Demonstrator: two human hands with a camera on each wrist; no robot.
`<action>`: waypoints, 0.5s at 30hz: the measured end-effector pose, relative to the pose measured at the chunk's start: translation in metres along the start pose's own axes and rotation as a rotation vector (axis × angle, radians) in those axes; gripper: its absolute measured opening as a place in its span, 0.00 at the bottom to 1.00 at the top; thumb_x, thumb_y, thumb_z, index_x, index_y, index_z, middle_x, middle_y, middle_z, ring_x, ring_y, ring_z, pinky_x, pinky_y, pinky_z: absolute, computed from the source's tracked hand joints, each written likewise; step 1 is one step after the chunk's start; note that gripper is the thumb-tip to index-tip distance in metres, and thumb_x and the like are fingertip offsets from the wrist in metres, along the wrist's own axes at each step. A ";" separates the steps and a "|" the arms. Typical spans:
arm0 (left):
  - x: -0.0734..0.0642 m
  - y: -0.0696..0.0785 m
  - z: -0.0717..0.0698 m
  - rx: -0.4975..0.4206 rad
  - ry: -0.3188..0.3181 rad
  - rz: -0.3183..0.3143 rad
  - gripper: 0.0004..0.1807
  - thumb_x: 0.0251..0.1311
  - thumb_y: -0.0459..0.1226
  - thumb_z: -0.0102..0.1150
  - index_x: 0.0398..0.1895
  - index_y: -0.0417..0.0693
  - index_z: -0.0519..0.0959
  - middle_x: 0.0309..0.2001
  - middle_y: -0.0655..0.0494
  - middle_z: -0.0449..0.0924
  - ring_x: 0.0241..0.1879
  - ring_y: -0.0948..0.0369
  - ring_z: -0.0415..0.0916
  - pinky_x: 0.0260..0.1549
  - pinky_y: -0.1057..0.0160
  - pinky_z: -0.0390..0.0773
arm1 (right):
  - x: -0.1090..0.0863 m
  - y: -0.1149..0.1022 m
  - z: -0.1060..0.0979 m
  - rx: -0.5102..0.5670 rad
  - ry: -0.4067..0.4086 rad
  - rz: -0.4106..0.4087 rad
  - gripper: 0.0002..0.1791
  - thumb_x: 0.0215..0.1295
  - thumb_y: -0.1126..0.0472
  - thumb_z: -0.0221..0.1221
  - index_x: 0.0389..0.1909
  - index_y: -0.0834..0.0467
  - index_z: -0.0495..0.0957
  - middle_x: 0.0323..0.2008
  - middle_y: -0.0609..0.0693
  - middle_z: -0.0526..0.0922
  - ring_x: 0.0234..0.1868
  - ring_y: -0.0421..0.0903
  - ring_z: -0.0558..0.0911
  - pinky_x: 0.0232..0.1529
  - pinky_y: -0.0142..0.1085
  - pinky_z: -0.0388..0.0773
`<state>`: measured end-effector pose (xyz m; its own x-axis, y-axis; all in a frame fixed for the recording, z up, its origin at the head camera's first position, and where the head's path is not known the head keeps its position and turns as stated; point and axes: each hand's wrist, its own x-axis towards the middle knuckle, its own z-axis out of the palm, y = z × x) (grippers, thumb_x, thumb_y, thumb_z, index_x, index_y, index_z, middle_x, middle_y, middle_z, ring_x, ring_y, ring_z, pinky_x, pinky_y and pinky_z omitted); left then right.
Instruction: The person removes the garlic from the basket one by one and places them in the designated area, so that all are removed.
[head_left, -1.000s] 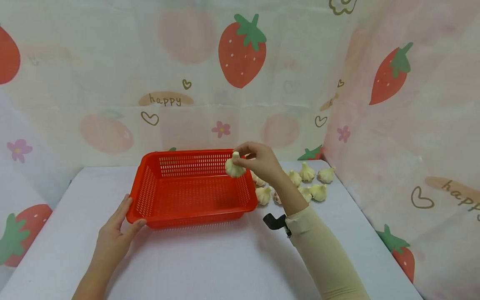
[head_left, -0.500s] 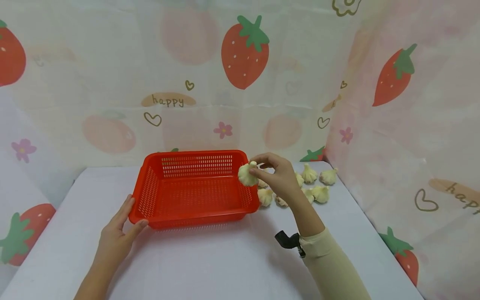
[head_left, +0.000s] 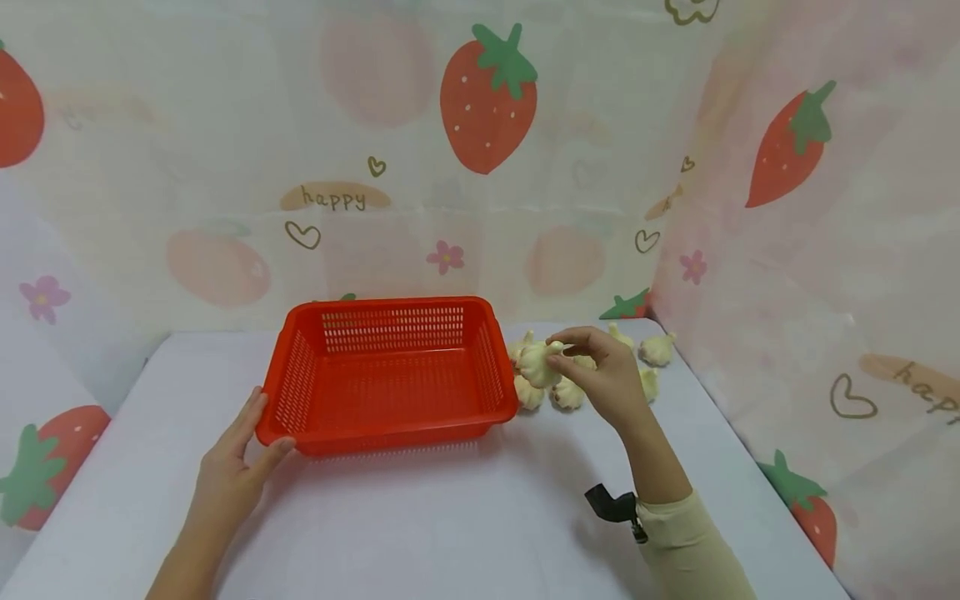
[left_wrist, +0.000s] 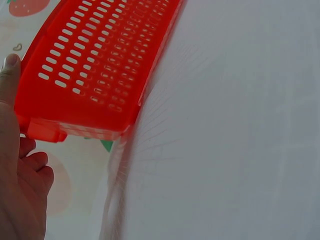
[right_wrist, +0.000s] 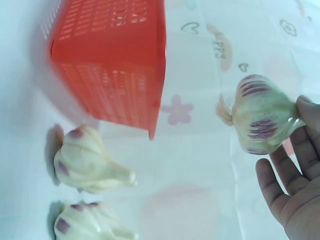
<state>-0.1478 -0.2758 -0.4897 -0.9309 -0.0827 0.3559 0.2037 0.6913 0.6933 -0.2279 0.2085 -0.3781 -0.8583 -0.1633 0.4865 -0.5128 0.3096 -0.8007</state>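
Note:
A red plastic basket (head_left: 397, 433) with slotted walls stands on the white table, with nothing inside it. My left hand (head_left: 232, 475) holds its left corner, thumb at the front rim and fingers along the left side. In the left wrist view, the thumb (left_wrist: 11, 75) lies against the basket's rim and the other fingertips curl below it. My right hand (head_left: 603, 375) pinches a garlic bulb (head_left: 536, 364) by its stem, right of the basket and above the other bulbs. The right wrist view shows that held bulb (right_wrist: 262, 117) with purple streaks and its roots outward.
Several garlic bulbs (head_left: 528, 393) lie on the table (head_left: 420, 517) right of the basket, some partly behind my right hand. One bulb (head_left: 657, 350) sits near the table's right edge. A strawberry-print cloth (head_left: 480, 233) hangs behind and to the right.
My right hand has carried the garlic bulb rightward, from over the basket's right end to above the other bulbs. My left hand stays on the basket's corner.

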 end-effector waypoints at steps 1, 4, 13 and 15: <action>0.000 0.000 0.000 -0.002 0.001 0.002 0.45 0.66 0.47 0.68 0.82 0.64 0.54 0.81 0.64 0.51 0.79 0.47 0.54 0.68 0.39 0.62 | -0.001 0.002 -0.003 0.005 0.007 0.003 0.11 0.62 0.66 0.71 0.46 0.59 0.85 0.45 0.54 0.88 0.46 0.43 0.84 0.59 0.44 0.80; 0.001 0.001 -0.001 -0.010 0.001 -0.007 0.45 0.66 0.47 0.67 0.82 0.65 0.54 0.81 0.66 0.50 0.79 0.47 0.53 0.71 0.41 0.60 | -0.002 0.007 -0.011 -0.003 0.024 0.016 0.13 0.62 0.67 0.71 0.47 0.60 0.85 0.46 0.56 0.87 0.46 0.43 0.84 0.60 0.43 0.79; 0.000 0.001 0.000 -0.010 -0.010 -0.018 0.45 0.67 0.48 0.66 0.82 0.65 0.53 0.81 0.65 0.50 0.79 0.45 0.53 0.70 0.36 0.60 | -0.003 0.014 -0.040 -0.027 0.068 0.038 0.15 0.63 0.64 0.71 0.50 0.60 0.84 0.48 0.50 0.85 0.47 0.43 0.85 0.52 0.30 0.82; 0.001 0.001 -0.001 -0.003 -0.009 -0.014 0.45 0.67 0.47 0.67 0.82 0.65 0.54 0.81 0.66 0.50 0.79 0.45 0.53 0.70 0.37 0.60 | -0.003 0.016 -0.047 -0.026 0.089 0.025 0.15 0.63 0.66 0.70 0.50 0.62 0.84 0.47 0.50 0.86 0.45 0.43 0.85 0.55 0.30 0.80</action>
<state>-0.1481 -0.2754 -0.4880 -0.9364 -0.0859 0.3403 0.1915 0.6876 0.7004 -0.2331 0.2584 -0.3757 -0.8650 -0.0719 0.4966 -0.4896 0.3372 -0.8041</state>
